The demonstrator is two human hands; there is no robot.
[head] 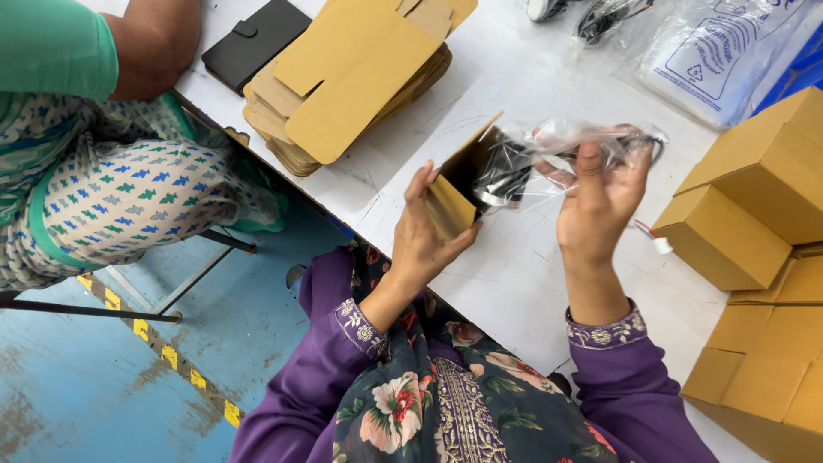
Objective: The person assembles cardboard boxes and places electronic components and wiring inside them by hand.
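Cardboard box (459,184) is held open in the left hand (424,240) above the white table (514,274); a clear plastic pouch (557,154) is pinched by the right hand (600,201) at its mouth. Flaps are best kept spread while the pouch is fed in straight

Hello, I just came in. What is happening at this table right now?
A person in purple sleeves is packing at a white table. The left hand holds a small open cardboard box, and the right hand holds a clear plastic bag with a dark item inside, its end at the box opening. A stack of flat cardboard blanks lies further back, and closed boxes stand at the right. Another person sits at the left.
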